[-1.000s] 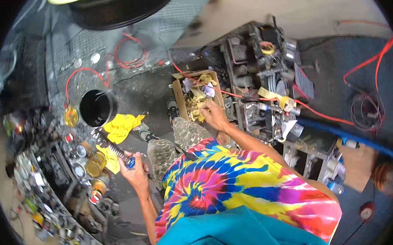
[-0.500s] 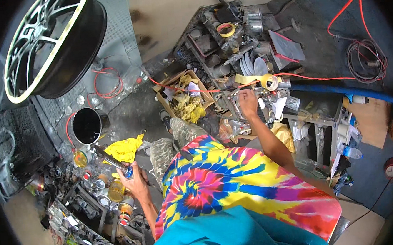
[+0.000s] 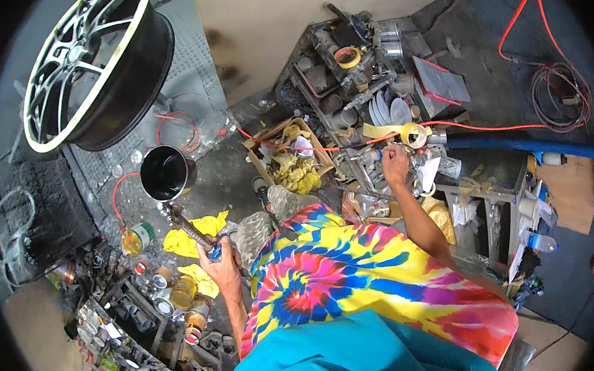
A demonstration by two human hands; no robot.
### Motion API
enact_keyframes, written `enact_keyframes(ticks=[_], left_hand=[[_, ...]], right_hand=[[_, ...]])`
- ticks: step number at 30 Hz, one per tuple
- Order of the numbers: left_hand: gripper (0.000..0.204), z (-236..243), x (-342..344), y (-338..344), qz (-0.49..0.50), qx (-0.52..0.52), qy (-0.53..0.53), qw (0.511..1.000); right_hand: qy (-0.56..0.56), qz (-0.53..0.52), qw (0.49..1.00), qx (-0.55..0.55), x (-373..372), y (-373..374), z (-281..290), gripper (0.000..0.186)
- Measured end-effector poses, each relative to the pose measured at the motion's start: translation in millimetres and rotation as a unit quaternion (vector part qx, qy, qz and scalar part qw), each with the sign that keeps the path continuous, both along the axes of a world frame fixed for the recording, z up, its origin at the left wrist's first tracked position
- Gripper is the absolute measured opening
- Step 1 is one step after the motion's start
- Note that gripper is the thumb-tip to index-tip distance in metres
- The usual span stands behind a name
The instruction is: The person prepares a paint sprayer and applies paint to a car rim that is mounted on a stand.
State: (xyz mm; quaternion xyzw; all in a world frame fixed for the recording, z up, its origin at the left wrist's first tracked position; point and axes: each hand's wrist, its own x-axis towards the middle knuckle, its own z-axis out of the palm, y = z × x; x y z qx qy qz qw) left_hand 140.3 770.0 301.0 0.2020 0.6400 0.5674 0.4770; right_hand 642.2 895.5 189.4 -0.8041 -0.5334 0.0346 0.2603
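Note:
My left hand [image 3: 223, 259] grips a long metal tool [image 3: 193, 230] with a ribbed shaft and blue fitting. Its far end meets a black cup [image 3: 160, 174]; I cannot tell if they are joined. A yellow cloth [image 3: 184, 243] lies beyond that hand. My right hand [image 3: 395, 161], fingers curled, reaches onto the cluttered bench beside a tape roll [image 3: 414, 136]; what its fingers hold, if anything, is too small to make out. Left of it stands a cardboard box [image 3: 257, 161] of crumpled yellow paper.
A wheel rim [image 3: 108, 99] hangs or stands raised at upper left. Cans and jars [image 3: 181, 297] crowd the lower left. A red hose [image 3: 485, 122] crosses the bench. A coiled hose [image 3: 556, 98] lies at right, above a blue pipe [image 3: 487, 143].
My right hand has moved from the cardboard box to the bench at its right. The view has shifted, bringing the wheel rim into full sight. My left hand keeps its grip.

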Motion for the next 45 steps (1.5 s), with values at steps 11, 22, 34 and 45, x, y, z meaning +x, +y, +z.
enact_keyframes(ticks=[11,22,34,45], left_hand=[[0.025,5,-9,-9,0.032,-0.005,0.012,0.999],[0.024,14,1,-11,0.054,-0.006,-0.007,0.999],[0.023,29,-12,5,0.092,0.035,-0.017,0.995],[0.026,8,-51,-2,0.164,0.02,0.033,0.986]], right_hand=[[0.027,0.042,0.999,-0.015,-38,37,8,0.014],[0.071,0.06,0.996,-0.004,-63,65,6,0.013],[0.106,0.138,0.985,-0.008,-95,70,-9,0.019],[0.161,0.128,0.97,-0.129,-119,11,-20,0.019]])
